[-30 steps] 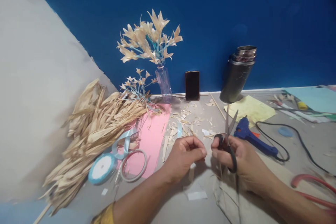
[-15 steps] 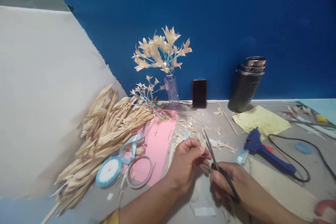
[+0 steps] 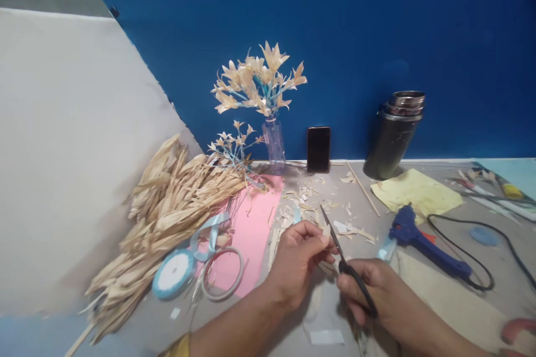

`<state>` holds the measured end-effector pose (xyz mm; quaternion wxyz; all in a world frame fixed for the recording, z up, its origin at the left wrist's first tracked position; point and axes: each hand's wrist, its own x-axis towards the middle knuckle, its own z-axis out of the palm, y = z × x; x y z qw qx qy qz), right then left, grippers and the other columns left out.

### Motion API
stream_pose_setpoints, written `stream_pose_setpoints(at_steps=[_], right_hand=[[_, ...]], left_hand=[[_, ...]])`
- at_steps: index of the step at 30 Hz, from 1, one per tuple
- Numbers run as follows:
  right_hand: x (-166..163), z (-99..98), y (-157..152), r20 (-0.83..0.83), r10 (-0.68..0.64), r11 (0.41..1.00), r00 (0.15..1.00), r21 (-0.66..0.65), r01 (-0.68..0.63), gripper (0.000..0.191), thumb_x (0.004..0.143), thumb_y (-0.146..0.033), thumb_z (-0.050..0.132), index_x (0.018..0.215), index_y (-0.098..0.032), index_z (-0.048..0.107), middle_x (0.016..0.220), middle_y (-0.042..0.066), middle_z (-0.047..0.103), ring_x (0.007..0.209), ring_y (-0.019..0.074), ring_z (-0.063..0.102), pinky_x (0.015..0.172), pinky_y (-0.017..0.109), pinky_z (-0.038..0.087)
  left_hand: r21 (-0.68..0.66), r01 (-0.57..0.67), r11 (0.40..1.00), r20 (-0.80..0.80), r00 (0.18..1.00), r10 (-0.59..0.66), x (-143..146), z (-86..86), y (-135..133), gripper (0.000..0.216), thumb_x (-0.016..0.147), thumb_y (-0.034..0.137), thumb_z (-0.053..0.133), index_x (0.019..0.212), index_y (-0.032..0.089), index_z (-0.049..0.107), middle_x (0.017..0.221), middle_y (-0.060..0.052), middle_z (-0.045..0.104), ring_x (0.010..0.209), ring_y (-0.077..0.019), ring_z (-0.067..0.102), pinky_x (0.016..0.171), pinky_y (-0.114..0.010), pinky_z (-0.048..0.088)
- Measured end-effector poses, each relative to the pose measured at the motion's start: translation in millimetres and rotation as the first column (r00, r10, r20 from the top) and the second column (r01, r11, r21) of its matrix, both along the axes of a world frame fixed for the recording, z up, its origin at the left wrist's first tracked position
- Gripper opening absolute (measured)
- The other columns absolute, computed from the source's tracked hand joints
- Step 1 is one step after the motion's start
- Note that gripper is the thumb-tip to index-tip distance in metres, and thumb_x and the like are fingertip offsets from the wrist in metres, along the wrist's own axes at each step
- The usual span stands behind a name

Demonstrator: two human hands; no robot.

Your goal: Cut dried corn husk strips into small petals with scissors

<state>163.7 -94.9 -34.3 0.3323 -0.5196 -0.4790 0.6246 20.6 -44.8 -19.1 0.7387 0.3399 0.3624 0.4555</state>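
Bottle (image 3: 274, 145) with pale flowers (image 3: 250, 82) in its neck — left fingers (image 3: 316, 244) together on a scrap (image 3: 326, 231), right fingers (image 3: 352, 288) snug round scissors (image 3: 344, 266)

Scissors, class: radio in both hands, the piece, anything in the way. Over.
Right hand gripping scissors, blades apparently closed. Left hand pinching small pale piece beside blades. Loose scraps beyond hands.

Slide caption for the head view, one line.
Right hand holds black-handled scissors by a small pale piece pinched in the left hand, pale flowers standing behind in a clear bottle.
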Motion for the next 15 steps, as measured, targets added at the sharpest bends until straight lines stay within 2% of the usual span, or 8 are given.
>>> stream_pose_setpoints(at_steps=[3, 7, 11, 15], right_hand=[[5, 2.2, 4, 0.000, -0.074, 0.997, 0.997, 0.006, 0.074, 0.050, 0.069, -0.064, 0.071, 0.057, -0.020, 0.050, 0.048, -0.002, 0.052, 0.045, 0.0117, 0.044, 0.047, 0.024, 0.035], [13, 9.0, 9, -0.012, -0.168, 0.984, 0.986, 0.052, 0.168, 0.045, 0.067, -0.060, 0.076, 0.071, -0.019, 0.057, 0.059, -0.002, 0.055, 0.054, 0.0132, 0.047, 0.051, 0.024, 0.037], [12, 7.0, 7, 0.016, -0.061, 0.989, 0.998, 0.135, 0.059, 0.051, 0.074, -0.069, 0.066, 0.071, -0.019, 0.054, 0.063, -0.002, 0.050, 0.057, 0.0129, 0.043, 0.052, 0.024, 0.034], [6, 2.3, 2, 0.015, 0.045, 0.994, 0.999, 0.100, -0.046, 0.057, 0.073, -0.075, 0.062, 0.069, -0.020, 0.048, 0.061, -0.003, 0.044, 0.055, 0.0118, 0.038, 0.050, 0.024, 0.030]], left_hand=[[-0.017, 0.032, 0.999, -0.013, 0.999, -0.032, 0, -1.6, -1, 0.023, 0.067, 0.024, 0.077, 0.072, 0.017, 0.056, 0.067, -0.003, 0.066, 0.061, -0.0139, 0.060, 0.063, -0.027, 0.045], [-0.022, 0.062, 0.998, -0.057, 0.996, -0.063, 0, -2.6, -2, 0.023, 0.068, 0.025, 0.076, 0.073, 0.017, 0.056, 0.061, -0.001, 0.063, 0.055, -0.0123, 0.057, 0.060, -0.026, 0.043], [0.018, 0.040, 0.999, -0.072, 0.997, -0.039, 2, -1.5, -4, 0.021, 0.070, 0.025, 0.075, 0.072, 0.017, 0.055, 0.063, -0.002, 0.065, 0.056, -0.0129, 0.058, 0.061, -0.026, 0.043], [0.054, 0.015, 0.998, -0.082, 0.997, -0.010, 1, 0.0, -3, 0.020, 0.071, 0.025, 0.074, 0.073, 0.017, 0.055, 0.065, -0.003, 0.066, 0.060, -0.0141, 0.059, 0.065, -0.028, 0.045]])
